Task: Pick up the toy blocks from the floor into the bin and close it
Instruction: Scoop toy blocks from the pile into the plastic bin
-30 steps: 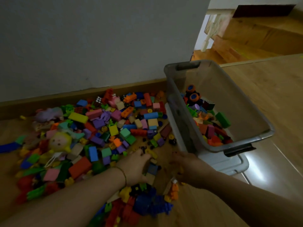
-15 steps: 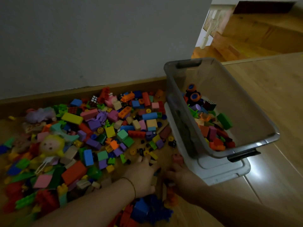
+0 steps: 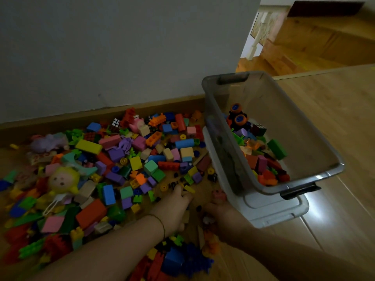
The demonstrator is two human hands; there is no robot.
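Left hand (image 3: 174,205) palm-down among toy blocks (image 3: 129,159), fingers stretched together | right hand (image 3: 223,213) beside bin (image 3: 288,110) corner, finger state unclear | bare floor (image 3: 341,118) beyond bin

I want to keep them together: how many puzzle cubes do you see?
2. One puzzle cube lies on the floor at the pile's far edge, near the wall; the other is inside the bin, beside the orange-wheeled toy car. Others may be hidden under blocks.

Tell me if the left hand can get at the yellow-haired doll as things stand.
Probably yes: the yellow-haired doll lies uncovered atop the blocks, left of the left hand, nothing tall between.
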